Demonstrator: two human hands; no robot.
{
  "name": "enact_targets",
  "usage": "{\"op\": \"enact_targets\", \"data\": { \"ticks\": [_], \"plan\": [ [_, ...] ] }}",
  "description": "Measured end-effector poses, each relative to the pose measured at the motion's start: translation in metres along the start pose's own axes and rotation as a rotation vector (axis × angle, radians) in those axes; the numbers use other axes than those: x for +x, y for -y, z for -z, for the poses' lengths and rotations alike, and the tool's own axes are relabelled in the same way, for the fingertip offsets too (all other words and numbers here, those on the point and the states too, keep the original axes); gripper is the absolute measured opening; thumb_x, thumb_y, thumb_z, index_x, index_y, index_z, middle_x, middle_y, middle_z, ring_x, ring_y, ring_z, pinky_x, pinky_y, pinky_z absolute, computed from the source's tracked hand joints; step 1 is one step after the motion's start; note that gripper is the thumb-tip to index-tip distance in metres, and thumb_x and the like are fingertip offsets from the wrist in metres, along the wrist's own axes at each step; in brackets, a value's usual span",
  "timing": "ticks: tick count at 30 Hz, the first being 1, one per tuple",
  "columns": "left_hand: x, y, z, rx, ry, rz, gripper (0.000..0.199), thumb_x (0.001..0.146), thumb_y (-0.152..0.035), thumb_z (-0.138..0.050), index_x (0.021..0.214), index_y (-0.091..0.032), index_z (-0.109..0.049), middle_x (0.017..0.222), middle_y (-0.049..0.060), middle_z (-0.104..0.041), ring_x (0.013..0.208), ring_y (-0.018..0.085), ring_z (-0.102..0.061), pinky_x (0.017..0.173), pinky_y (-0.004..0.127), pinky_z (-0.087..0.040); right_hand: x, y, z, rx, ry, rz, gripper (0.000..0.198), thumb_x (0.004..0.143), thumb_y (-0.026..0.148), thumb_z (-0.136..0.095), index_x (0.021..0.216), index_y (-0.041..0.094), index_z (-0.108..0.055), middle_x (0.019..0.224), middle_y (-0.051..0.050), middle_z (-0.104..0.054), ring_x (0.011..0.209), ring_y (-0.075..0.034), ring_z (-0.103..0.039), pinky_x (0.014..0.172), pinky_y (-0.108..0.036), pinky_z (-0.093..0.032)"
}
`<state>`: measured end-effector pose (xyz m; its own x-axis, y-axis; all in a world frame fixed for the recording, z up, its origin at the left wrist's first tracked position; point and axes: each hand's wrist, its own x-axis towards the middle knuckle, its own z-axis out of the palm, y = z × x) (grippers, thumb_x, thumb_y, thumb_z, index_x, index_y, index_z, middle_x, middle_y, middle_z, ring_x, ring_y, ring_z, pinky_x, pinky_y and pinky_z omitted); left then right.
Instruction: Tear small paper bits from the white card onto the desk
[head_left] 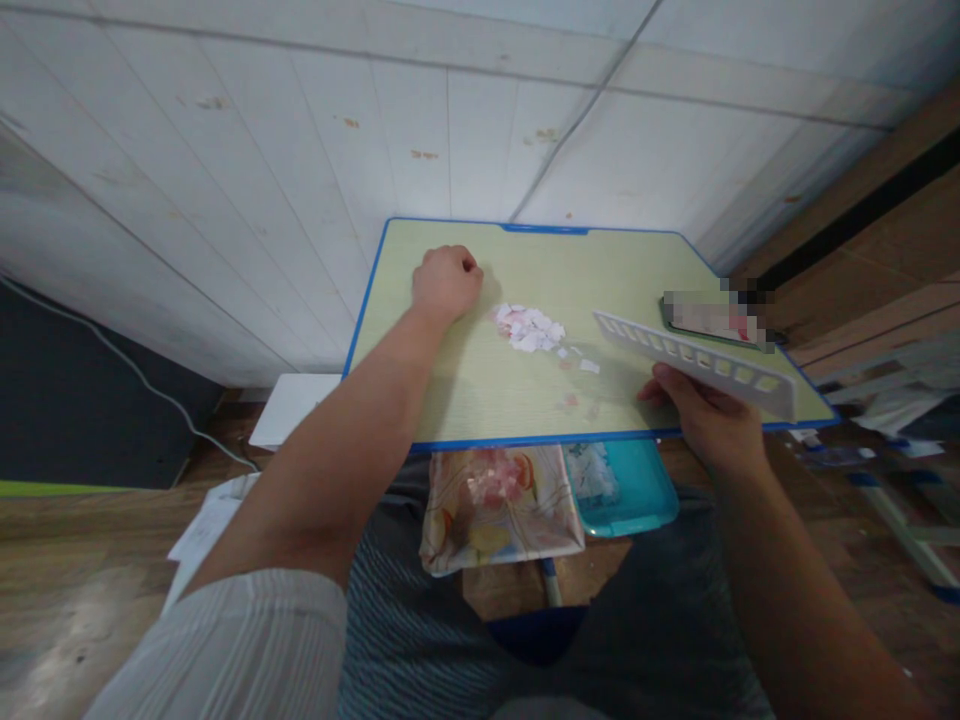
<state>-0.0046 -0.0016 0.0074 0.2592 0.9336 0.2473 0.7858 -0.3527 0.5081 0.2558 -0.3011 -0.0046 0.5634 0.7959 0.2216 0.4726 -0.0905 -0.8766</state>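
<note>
My left hand [448,283] rests as a loose fist at the left side of a small pale-green table [585,270] with a blue rim. Its curled fingers hide whatever may be inside. Just right of this fist lies a pile of torn white and pinkish paper scraps [529,328], with a few loose bits trailing toward the front. My right hand [709,420] grips a white slotted plastic strip [694,358] at its lower edge, thumb on the near side. The strip is tilted above the table's right part, its row of rectangular openings facing me.
A phone-like object [709,320], partly blurred out, lies on the table's right side. Below the front edge are a patterned plastic bag [502,510] and a teal tray [637,490] containing whitish scraps. A white panelled wall [450,140] stands directly behind the table.
</note>
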Motion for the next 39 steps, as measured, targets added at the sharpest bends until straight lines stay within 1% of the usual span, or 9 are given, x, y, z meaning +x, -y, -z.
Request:
{"op": "enact_targets", "data": {
  "ticks": [3,7,13,16,20,23,29,33,39],
  "plan": [
    [0.0001,0.0000,-0.0005,-0.002,0.002,0.000,0.034,0.102,-0.026,-0.063,0.123,-0.025,-0.090,0.133,0.012,-0.086,0.137,0.037,-0.070,0.121,0.050,-0.057,-0.0003,-0.0006,0.0013,-0.040,-0.002,-0.002,0.060,0.088,0.087,-0.086,0.064,0.031,-0.082,0.069,-0.006,-0.077,0.068,-0.026,-0.072,0.071,-0.041,-0.061],
    [0.0012,0.0018,-0.0024,-0.022,-0.013,-0.008,0.033,0.103,-0.026,-0.063,0.122,-0.027,-0.090,0.129,0.011,-0.088,0.133,0.036,-0.072,0.120,0.049,-0.058,-0.0013,-0.0016,0.0025,-0.101,0.010,0.021,0.063,0.093,0.088,-0.082,0.066,0.031,-0.082,0.070,-0.006,-0.076,0.070,-0.027,-0.072,0.073,-0.042,-0.059],
    [0.0029,0.0045,-0.0043,-0.025,-0.001,-0.010,0.034,0.102,-0.026,-0.064,0.123,-0.024,-0.090,0.128,0.013,-0.087,0.135,0.038,-0.070,0.122,0.050,-0.057,-0.0006,-0.0016,0.0029,-0.112,0.055,0.049,0.065,0.095,0.089,-0.080,0.064,0.032,-0.078,0.070,-0.006,-0.075,0.074,-0.028,-0.073,0.076,-0.044,-0.059],
    [0.0031,0.0045,-0.0041,-0.026,-0.004,-0.025,0.036,0.101,-0.026,-0.063,0.125,-0.025,-0.089,0.128,0.012,-0.087,0.135,0.037,-0.069,0.122,0.049,-0.057,-0.0007,-0.0004,0.0039,-0.124,0.071,0.055,0.065,0.096,0.088,-0.079,0.064,0.032,-0.078,0.071,-0.006,-0.075,0.075,-0.029,-0.072,0.076,-0.044,-0.058],
    [0.0012,0.0020,-0.0015,-0.019,0.026,-0.007,0.041,0.100,-0.026,-0.062,0.132,-0.025,-0.088,0.135,0.013,-0.086,0.140,0.039,-0.068,0.125,0.051,-0.055,-0.0013,0.0021,0.0036,-0.123,0.084,0.059,0.065,0.096,0.088,-0.079,0.064,0.031,-0.078,0.071,-0.007,-0.074,0.075,-0.029,-0.072,0.077,-0.044,-0.059],
    [-0.0004,0.0003,0.0002,-0.022,0.024,-0.006,0.041,0.101,-0.027,-0.062,0.131,-0.025,-0.089,0.134,0.014,-0.086,0.141,0.039,-0.068,0.125,0.053,-0.056,-0.0012,0.0029,0.0029,-0.117,0.071,0.065,0.065,0.095,0.087,-0.080,0.063,0.031,-0.078,0.070,-0.006,-0.074,0.075,-0.028,-0.072,0.078,-0.044,-0.059],
    [0.0003,0.0017,-0.0008,-0.034,0.004,-0.009,0.037,0.098,-0.027,-0.065,0.126,-0.028,-0.089,0.128,0.012,-0.087,0.136,0.039,-0.069,0.122,0.053,-0.057,0.0001,-0.0025,0.0039,-0.133,0.048,0.054,0.063,0.096,0.084,-0.081,0.064,0.030,-0.079,0.069,-0.005,-0.076,0.071,-0.027,-0.070,0.072,-0.041,-0.057],
    [0.0000,0.0012,-0.0002,-0.035,0.009,-0.003,0.036,0.098,-0.026,-0.064,0.125,-0.028,-0.089,0.130,0.012,-0.087,0.136,0.037,-0.069,0.121,0.051,-0.057,-0.0003,-0.0036,0.0038,-0.126,0.032,0.052,0.061,0.096,0.081,-0.083,0.064,0.029,-0.080,0.069,-0.005,-0.076,0.069,-0.025,-0.070,0.068,-0.039,-0.056],
    [-0.0014,-0.0007,0.0012,-0.033,0.010,-0.002,0.035,0.101,-0.027,-0.063,0.124,-0.026,-0.089,0.130,0.013,-0.087,0.136,0.038,-0.069,0.122,0.051,-0.057,-0.0003,0.0029,0.0038,-0.028,0.002,0.032,0.058,0.092,0.081,-0.089,0.065,0.030,-0.079,0.068,-0.005,-0.074,0.067,-0.025,-0.070,0.069,-0.041,-0.059]
  ]
}}
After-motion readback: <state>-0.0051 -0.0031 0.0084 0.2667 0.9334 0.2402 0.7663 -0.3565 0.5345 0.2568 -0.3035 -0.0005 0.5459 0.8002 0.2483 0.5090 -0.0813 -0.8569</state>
